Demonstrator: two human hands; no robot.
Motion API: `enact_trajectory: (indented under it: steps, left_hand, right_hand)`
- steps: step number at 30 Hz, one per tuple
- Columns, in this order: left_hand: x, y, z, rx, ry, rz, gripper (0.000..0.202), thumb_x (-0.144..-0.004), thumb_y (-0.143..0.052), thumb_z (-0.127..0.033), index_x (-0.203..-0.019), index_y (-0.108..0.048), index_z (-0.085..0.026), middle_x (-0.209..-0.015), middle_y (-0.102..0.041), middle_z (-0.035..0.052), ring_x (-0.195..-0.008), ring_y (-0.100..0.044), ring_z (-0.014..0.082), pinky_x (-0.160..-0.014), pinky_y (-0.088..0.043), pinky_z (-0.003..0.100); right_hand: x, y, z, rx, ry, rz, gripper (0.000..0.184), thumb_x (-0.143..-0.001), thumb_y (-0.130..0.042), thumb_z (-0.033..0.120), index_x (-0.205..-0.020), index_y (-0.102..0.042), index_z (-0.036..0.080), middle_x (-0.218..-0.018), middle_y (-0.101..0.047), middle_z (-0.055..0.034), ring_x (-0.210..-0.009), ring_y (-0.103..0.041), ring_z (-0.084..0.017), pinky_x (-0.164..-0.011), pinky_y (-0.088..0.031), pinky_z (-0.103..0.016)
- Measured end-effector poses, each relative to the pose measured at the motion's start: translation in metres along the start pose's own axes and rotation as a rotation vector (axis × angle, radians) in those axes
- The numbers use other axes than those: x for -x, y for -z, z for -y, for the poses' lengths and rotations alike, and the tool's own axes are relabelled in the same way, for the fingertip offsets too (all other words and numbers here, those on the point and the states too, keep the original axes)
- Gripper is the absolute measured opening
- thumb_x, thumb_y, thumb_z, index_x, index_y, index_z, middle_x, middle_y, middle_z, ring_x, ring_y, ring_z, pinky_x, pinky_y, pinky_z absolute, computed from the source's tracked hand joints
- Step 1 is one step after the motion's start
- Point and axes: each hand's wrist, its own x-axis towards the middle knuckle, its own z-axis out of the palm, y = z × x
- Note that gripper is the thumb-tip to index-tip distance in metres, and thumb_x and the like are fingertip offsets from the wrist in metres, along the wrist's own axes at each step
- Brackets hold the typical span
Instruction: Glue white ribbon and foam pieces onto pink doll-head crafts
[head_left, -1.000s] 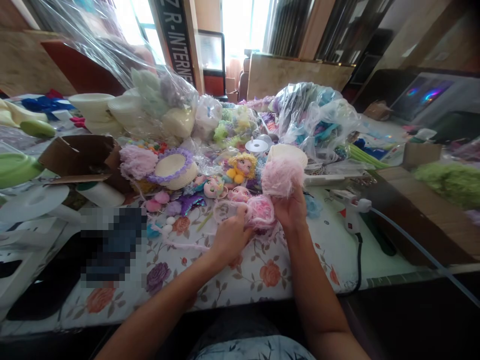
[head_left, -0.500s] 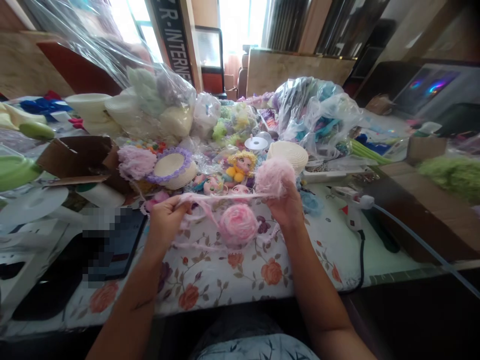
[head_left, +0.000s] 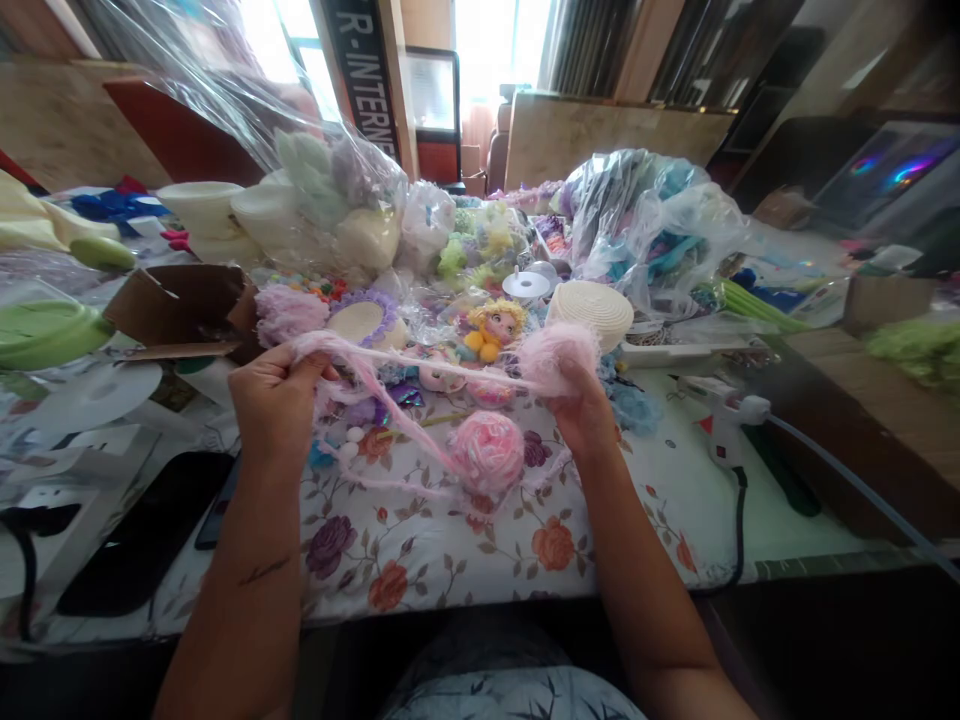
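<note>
The 2 hands are held well apart above the flower-patterned bench [head_left: 465, 575], with a pale pink strand [head_left: 450, 370] stretched almost straight between them. The left hand [head_left: 271, 405] has its thumb and fingers pinched together on the pink yarn, some of which loops over the knuckles. The right hand [head_left: 581, 405] is closed around a fluffy pink wad [head_left: 556, 358], gripping it from below, probably so the soft fibres are cupped rather than crushed. The width between the hands seems to be what pulls the strand clear of the clutter. Where it enters the right hand the view is soft, so I can't tell whether it is trapped under the thumb or comes out of the wad.

A pink yarn ball [head_left: 487, 452] rests on the bench below the strand, between the forearms; slack yarn slopes from it up toward the left hand. Its spot near the person likely lets yarn feed off without catching.

Beyond the strand lie a yellow-haired doll [head_left: 498, 322] and a cream coiled roll [head_left: 591, 312] (the roll sits just behind the wad). To the right, a glue gun [head_left: 724, 425] lies apart from the yarn, perhaps to have its nozzle away from the fibres but within reach.
</note>
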Motion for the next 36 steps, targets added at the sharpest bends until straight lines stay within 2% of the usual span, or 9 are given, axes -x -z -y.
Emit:
enact_trajectory:
  steps: [4, 7, 11, 15, 17, 19, 24, 29, 36]
  left_hand:
    - [-0.006, 0.006, -0.014, 0.096, 0.019, 0.114, 0.025, -0.071, -0.074, -0.03, -0.094, -0.071, -0.019, -0.072, -0.058, -0.006, -0.071, -0.051, 0.0127, -0.057, -0.037, 0.025]
    - [-0.01, 0.014, -0.03, 0.425, 0.154, 0.281, 0.038, -0.061, -0.075, -0.018, -0.099, -0.071, -0.022, -0.079, -0.059, -0.0029, -0.061, -0.041, 0.0083, -0.046, -0.023, 0.021]
    - [0.001, 0.018, -0.048, 0.624, 0.088, 0.225, 0.049, -0.063, -0.07, -0.017, -0.11, -0.068, -0.033, -0.082, -0.057, -0.0023, -0.053, -0.029, 0.0064, -0.043, -0.019, 0.019]
    - [0.048, -0.009, -0.048, 0.16, -0.083, 0.566, 0.081, -0.069, -0.077, -0.037, -0.143, -0.044, -0.035, -0.114, -0.064, 0.0049, -0.066, -0.053, 0.015, -0.051, -0.045, 0.026]
    - [0.076, -0.031, -0.042, -0.157, -0.268, 0.775, 0.086, -0.068, -0.08, -0.048, -0.144, -0.044, -0.028, -0.133, -0.057, 0.0113, -0.097, -0.063, 0.0279, -0.074, -0.054, 0.035]
    - [0.098, -0.051, -0.034, -0.407, -0.402, 0.825, 0.084, -0.067, -0.08, -0.053, -0.139, -0.048, -0.024, -0.142, -0.051, 0.0153, -0.106, -0.063, 0.035, -0.084, -0.054, 0.043]
    - [0.11, -0.074, -0.023, -0.72, -0.492, 0.76, 0.074, -0.078, -0.069, -0.047, -0.142, -0.045, -0.019, -0.137, -0.054, 0.0201, -0.099, -0.066, 0.0356, -0.077, -0.053, 0.042]
    - [0.086, -0.064, -0.017, -0.823, -0.48, 0.685, 0.075, -0.077, -0.066, -0.043, -0.143, -0.043, -0.017, -0.13, -0.057, 0.02, -0.102, -0.063, 0.037, -0.077, -0.052, 0.042]
    - [0.06, -0.051, 0.001, -0.891, -0.279, 0.583, 0.077, -0.081, -0.063, -0.053, -0.145, -0.039, -0.017, -0.138, -0.05, 0.0214, -0.107, -0.062, 0.0395, -0.08, -0.052, 0.044]
  right_hand:
    - [-0.002, 0.001, 0.003, -0.034, 0.019, -0.08, 0.032, -0.067, -0.079, 0.027, -0.097, -0.07, 0.023, -0.09, -0.074, 0.0027, -0.083, -0.071, -0.017, -0.064, -0.061, -0.025]
    - [-0.002, 0.003, 0.007, -0.124, 0.077, -0.133, 0.023, -0.07, -0.074, 0.026, -0.093, -0.069, 0.025, -0.089, -0.074, 0.0035, -0.085, -0.071, -0.017, -0.071, -0.063, -0.03]
    - [0.0, 0.006, 0.015, -0.215, 0.099, -0.077, 0.027, -0.072, -0.071, 0.034, -0.097, -0.068, 0.027, -0.101, -0.074, 0.0012, -0.096, -0.07, -0.021, -0.077, -0.062, -0.035]
    - [0.002, 0.006, 0.021, -0.301, 0.007, -0.023, 0.036, -0.068, -0.074, 0.046, -0.097, -0.069, 0.025, -0.109, -0.073, -0.0024, -0.099, -0.07, -0.024, -0.073, -0.061, -0.032]
    - [0.003, 0.005, 0.021, -0.334, -0.038, -0.02, 0.039, -0.065, -0.076, 0.045, -0.097, -0.068, 0.025, -0.108, -0.072, -0.0027, -0.098, -0.07, -0.024, -0.071, -0.061, -0.03]
    - [0.003, 0.005, 0.021, -0.351, -0.06, -0.011, 0.041, -0.064, -0.077, 0.044, -0.099, -0.068, 0.025, -0.108, -0.072, -0.0028, -0.099, -0.07, -0.023, -0.072, -0.062, -0.029]
    - [0.0, 0.011, 0.02, -0.38, -0.05, 0.02, 0.04, -0.065, -0.079, 0.044, -0.1, -0.068, 0.027, -0.106, -0.073, -0.003, -0.1, -0.069, -0.023, -0.071, -0.062, -0.029]
    - [-0.002, 0.015, 0.022, -0.388, -0.054, 0.043, 0.042, -0.063, -0.08, 0.045, -0.099, -0.069, 0.026, -0.109, -0.072, -0.0033, -0.099, -0.07, -0.024, -0.071, -0.063, -0.029]
    - [0.0, 0.01, 0.022, -0.425, -0.03, 0.034, 0.042, -0.069, -0.076, 0.045, -0.106, -0.067, 0.026, -0.113, -0.071, -0.0044, -0.102, -0.069, -0.023, -0.075, -0.062, -0.031]
